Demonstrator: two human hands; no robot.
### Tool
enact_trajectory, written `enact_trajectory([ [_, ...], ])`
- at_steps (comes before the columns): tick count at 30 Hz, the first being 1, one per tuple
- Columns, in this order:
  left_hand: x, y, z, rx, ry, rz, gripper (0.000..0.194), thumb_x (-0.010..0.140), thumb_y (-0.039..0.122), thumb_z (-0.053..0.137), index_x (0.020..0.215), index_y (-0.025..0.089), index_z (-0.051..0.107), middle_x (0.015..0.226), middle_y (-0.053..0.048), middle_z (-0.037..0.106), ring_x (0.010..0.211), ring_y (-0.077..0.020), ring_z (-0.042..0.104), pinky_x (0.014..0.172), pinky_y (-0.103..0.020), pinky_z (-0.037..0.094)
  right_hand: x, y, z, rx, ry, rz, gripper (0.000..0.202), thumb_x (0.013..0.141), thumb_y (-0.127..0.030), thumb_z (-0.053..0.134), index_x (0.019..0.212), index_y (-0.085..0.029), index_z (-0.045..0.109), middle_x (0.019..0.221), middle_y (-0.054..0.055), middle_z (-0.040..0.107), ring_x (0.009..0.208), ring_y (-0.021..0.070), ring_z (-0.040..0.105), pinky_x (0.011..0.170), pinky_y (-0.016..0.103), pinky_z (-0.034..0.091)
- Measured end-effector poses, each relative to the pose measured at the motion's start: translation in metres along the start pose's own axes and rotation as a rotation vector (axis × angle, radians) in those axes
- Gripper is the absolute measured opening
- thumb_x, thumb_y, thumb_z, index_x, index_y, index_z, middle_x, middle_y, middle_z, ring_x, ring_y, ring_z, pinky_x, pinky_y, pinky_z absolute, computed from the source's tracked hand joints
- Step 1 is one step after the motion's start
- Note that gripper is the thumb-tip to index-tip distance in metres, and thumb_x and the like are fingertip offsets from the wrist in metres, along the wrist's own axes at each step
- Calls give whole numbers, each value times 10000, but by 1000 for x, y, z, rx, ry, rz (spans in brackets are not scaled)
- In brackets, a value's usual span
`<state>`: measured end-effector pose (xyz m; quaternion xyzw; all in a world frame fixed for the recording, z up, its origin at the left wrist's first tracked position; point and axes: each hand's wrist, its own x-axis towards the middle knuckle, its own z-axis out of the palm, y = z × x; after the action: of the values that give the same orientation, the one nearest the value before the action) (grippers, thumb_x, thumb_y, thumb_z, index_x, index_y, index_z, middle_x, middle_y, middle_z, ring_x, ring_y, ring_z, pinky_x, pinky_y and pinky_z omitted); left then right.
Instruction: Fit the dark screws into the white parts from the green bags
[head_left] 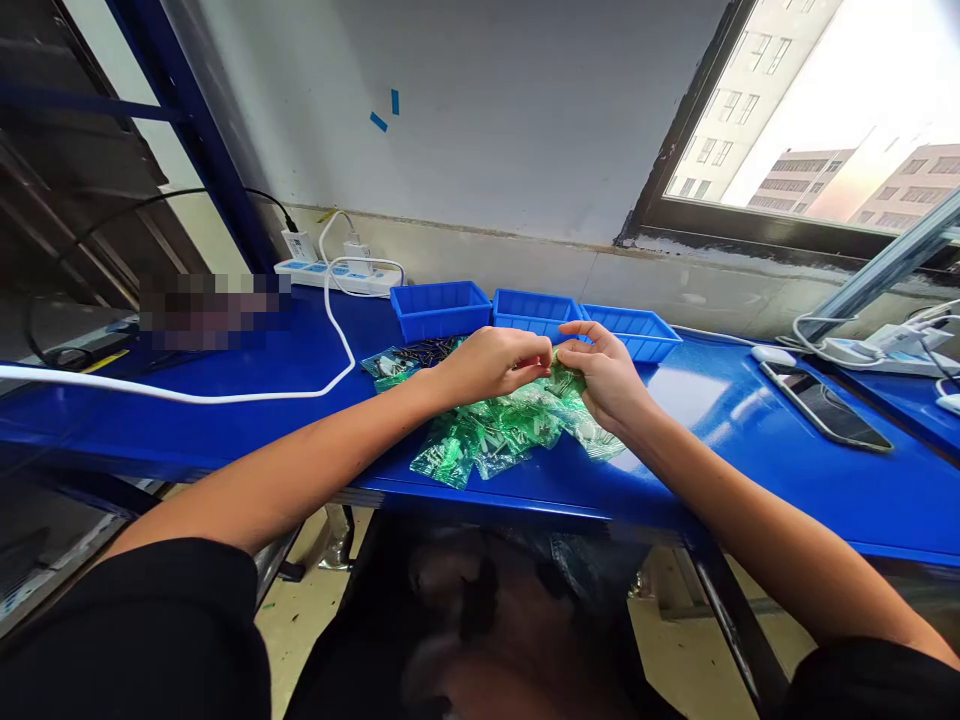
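Note:
My left hand (499, 362) and my right hand (604, 375) meet above the blue table (690, 470), their fingertips almost touching. Both are closed in a pinch at the top edge of a small green plastic bag (564, 380), which hangs mostly from the right fingers. Fingers hide much of that edge. Below them spreads a pile of clear green plastic bags (450, 448) with small pale and metallic pieces inside. Dark screw-like pieces (427, 352) lie behind my left wrist.
Three blue bins stand along the wall: a left bin (441, 312), a middle bin (534, 308) and a right bin (637, 332). A white cable (225, 397) crosses the left side from a power strip (300, 273). On the right lies a phone (825, 408) near another power strip (847, 352).

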<state>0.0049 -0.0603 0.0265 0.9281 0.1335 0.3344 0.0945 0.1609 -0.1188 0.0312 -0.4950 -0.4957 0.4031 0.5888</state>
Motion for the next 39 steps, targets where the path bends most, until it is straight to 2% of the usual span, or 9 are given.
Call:
enact_trajectory([
  [5,0,-3,-3,-45,-41,35,148,850,283,542,823,162,622,771,-22,670,658,-98,584,616,-214,432,-1,0,2,-3,-9,37,303,578,-143,565,862,-212,487,587,-60,507,559,99,468,584,276,347],
  [18,2,-4,-5,-223,-99,-77,145,797,293,608,812,160,551,628,31,580,573,-69,531,573,-190,424,-4,-8,8,-6,60,95,293,552,-90,540,820,-201,495,580,-56,503,565,96,458,599,267,355],
  [27,2,-4,-4,-178,-137,-112,95,791,233,599,754,158,554,611,26,571,570,-74,516,566,-206,391,-1,0,4,-57,49,74,244,569,-125,548,791,-213,500,575,-62,495,582,112,450,625,292,355],
  [32,1,-3,-1,-154,-117,-131,79,803,241,589,803,170,556,638,30,579,579,-77,526,566,-206,388,0,0,4,-42,53,49,253,556,-145,566,793,-210,504,578,-63,487,596,114,459,626,288,350],
  [37,0,-2,-2,-164,-18,-151,116,793,235,606,846,168,527,664,31,592,590,-82,548,554,-194,406,0,-1,3,0,55,46,278,549,-170,576,816,-211,508,619,-58,490,603,108,452,615,282,335],
  [39,0,-2,-2,-164,-17,-130,111,808,243,592,872,167,542,693,19,618,612,-87,568,566,-195,424,0,-1,2,13,52,50,288,546,-181,582,823,-216,510,630,-57,494,605,111,452,613,283,335],
])
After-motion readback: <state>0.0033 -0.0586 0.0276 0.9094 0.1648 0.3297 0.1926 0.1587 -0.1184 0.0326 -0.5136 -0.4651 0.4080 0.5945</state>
